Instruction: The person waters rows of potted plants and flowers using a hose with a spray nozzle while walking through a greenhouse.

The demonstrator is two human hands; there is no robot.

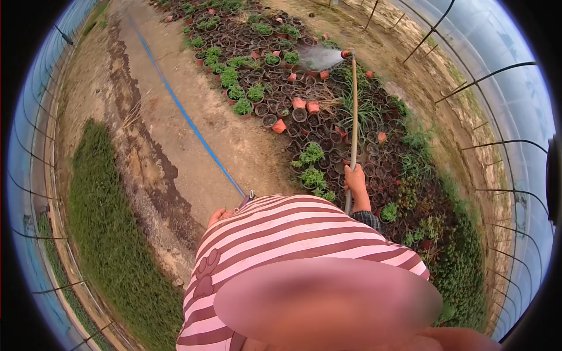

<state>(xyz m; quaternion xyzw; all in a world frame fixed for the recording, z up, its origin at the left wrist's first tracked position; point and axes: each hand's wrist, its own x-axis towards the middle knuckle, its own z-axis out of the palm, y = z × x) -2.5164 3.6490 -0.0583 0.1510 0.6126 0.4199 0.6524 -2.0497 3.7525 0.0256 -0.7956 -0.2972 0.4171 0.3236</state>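
My right hand [355, 178] is wrapped around a long tan watering wand [355, 111], below a dark checked cuff. At the wand's far end a red spray head [346, 54] throws a fan of water [321, 57] leftward over the pots. My left hand [219, 216] is low at my left side, partly hidden by the striped garment [304, 228]; its visible fingers look apart and hold nothing I can see. Close to it, a blue hose [181, 111] runs up to a dark fitting [250, 196] at my waist.
Many small pots [300, 114] cover the ground ahead and right, some with leafy green plants [229, 77]. A dirt path [193, 158] runs along the left, beside a dense green strip [111, 234]. Metal hoops and plastic sheeting [503, 41] form the tunnel's sides.
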